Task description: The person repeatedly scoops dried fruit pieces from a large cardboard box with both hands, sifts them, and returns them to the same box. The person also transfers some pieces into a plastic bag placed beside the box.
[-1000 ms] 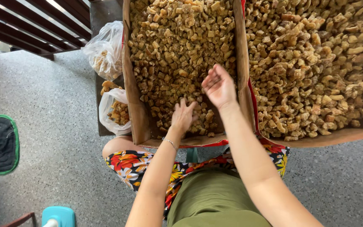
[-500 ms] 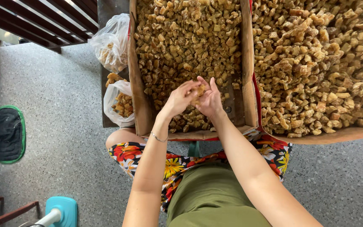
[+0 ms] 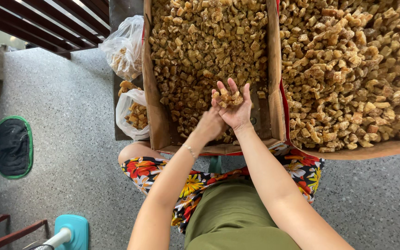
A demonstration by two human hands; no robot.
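Currently right hand [image 3: 234, 111] cups loose chunks [image 3: 228, 97] palm-up, half open; left hand [image 3: 209, 126] under it, grip unclear. Light, crumbly: scoop, don't pinch.

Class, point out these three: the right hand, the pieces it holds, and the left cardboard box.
right hand [image 3: 235, 111], head view, on the palm.
pieces [image 3: 228, 97], head view, on the cupped clump.
left cardboard box [image 3: 153, 111], head view, on its left wall.
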